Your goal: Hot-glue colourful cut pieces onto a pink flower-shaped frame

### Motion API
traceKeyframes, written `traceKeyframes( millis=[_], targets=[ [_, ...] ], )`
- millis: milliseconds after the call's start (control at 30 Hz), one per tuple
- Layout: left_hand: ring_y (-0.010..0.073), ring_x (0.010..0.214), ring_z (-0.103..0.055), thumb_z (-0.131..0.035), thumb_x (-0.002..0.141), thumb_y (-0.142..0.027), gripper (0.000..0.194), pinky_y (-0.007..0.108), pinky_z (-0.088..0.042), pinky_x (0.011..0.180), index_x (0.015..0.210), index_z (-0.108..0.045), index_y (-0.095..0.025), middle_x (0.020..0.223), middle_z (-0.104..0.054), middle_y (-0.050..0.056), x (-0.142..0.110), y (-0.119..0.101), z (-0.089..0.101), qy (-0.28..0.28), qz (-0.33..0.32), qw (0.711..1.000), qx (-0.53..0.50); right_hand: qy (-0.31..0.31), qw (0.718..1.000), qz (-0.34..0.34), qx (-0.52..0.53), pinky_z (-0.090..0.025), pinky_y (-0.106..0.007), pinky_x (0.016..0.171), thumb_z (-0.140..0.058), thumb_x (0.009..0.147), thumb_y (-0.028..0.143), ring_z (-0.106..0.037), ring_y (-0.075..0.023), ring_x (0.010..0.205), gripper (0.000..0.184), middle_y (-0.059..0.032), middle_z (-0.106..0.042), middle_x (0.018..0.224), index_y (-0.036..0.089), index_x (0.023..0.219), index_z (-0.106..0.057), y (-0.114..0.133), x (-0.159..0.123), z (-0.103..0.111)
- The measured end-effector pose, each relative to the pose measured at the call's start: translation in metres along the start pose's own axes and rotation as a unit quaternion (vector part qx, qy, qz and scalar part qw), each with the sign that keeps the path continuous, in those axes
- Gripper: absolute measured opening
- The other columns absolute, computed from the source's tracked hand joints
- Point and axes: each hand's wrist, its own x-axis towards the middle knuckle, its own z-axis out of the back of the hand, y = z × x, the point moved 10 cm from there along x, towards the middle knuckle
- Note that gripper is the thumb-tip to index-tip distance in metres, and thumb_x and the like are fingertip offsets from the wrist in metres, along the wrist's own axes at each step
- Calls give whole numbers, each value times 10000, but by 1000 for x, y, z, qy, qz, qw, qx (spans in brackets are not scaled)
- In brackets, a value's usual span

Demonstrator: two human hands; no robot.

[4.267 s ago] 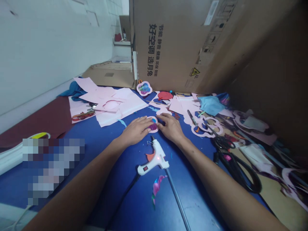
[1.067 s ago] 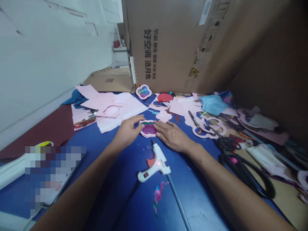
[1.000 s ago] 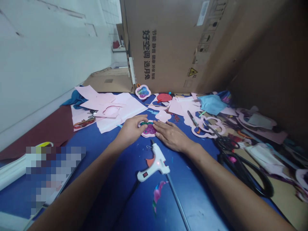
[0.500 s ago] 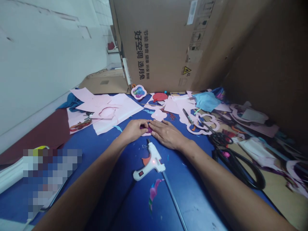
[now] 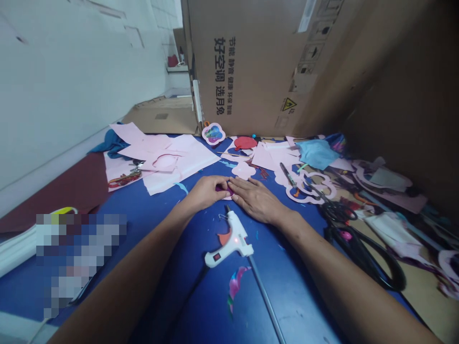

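Between my hands lies a small purple piece with a pink edge [image 5: 225,190], flat on the blue tabletop and largely covered. My left hand [image 5: 209,192] curls its fingers and thumb at the left side of this piece, closed on it. Stretched flat, my right hand [image 5: 255,199] rests its fingertips on the piece's right side. Just nearer to me lies a white glue gun [image 5: 231,239] with an orange trigger, a lit light and a long glue stick out of its back. A pink scalloped cutout [image 5: 244,170] sits just beyond my fingers.
Large black-handled scissors [image 5: 366,258] and smaller scissors [image 5: 339,210] lie at right, by a marker [image 5: 288,175] and pink cutout rings. Pink sheets [image 5: 179,157] spread at back left. A tall cardboard box [image 5: 258,71] stands behind. A shiny colourful scrap [image 5: 236,286] lies in front.
The camera view has turned slightly, so everything sits a little further right in the picture. Both hands keep nearly the same pose on the purple piece.
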Motion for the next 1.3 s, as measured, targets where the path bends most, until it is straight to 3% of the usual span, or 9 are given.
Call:
traceKeyframes(
  millis=[367, 667, 833, 967, 1100, 1300],
  targets=[
    [288, 1244, -752, -787, 838, -180, 81, 456, -572, 1102, 859, -733, -237, 1318, -814, 57, -2, -7, -1, -1, -20, 1000, 18, 4, 1000, 2, -3, -335, -631, 1331, -284, 1193, 507, -393, -314, 1666, 632, -148, -444, 1771, 199, 1709, -478, 1, 0, 1],
    [283, 1240, -739, -785, 855, -184, 89, 431, -562, 1093, 896, -724, -234, 1271, -818, 58, -4, -13, -3, 1, -41, 997, 63, -16, 998, -10, 57, -336, -663, 1325, -371, 1178, 485, -419, -327, 1651, 590, -135, -464, 1756, 234, 1693, -513, -6, 1, 4],
    [281, 1249, -737, -763, 867, -155, 132, 409, -564, 1092, 975, -754, -229, 1315, -804, 57, -4, -13, -4, 3, -42, 994, 102, -104, 974, -70, 190, -405, -551, 1326, -515, 1101, 290, -561, -295, 1558, 491, -104, -620, 1645, 240, 1560, -682, -33, -3, 20],
    [290, 1321, -718, -771, 875, -165, 319, 420, -542, 1166, 1185, -788, -239, 1396, -786, 61, -5, -9, -4, 2, -34, 992, 119, -153, 954, -103, 236, -464, -534, 1290, -551, 1003, 121, -673, -271, 1440, 460, -62, -738, 1511, 283, 1332, -828, -44, -5, 26],
    [275, 1385, -693, -760, 897, -180, 336, 401, -516, 1218, 1223, -815, -244, 1446, -771, 52, -5, -10, -6, 9, -55, 991, 118, -177, 946, -106, 249, -506, -515, 1254, -551, 960, 60, -720, -259, 1367, 445, -58, -778, 1440, 275, 1181, -872, -46, -6, 28],
    [263, 1375, -704, -749, 945, -233, 261, 393, -533, 1205, 1188, -842, -254, 1444, -774, 41, -5, -10, -6, 15, -66, 991, 117, -183, 946, -97, 247, -526, -505, 1233, -557, 948, 18, -731, -252, 1348, 456, -55, -793, 1405, 285, 1119, -884, -46, -5, 27]
  ],
)
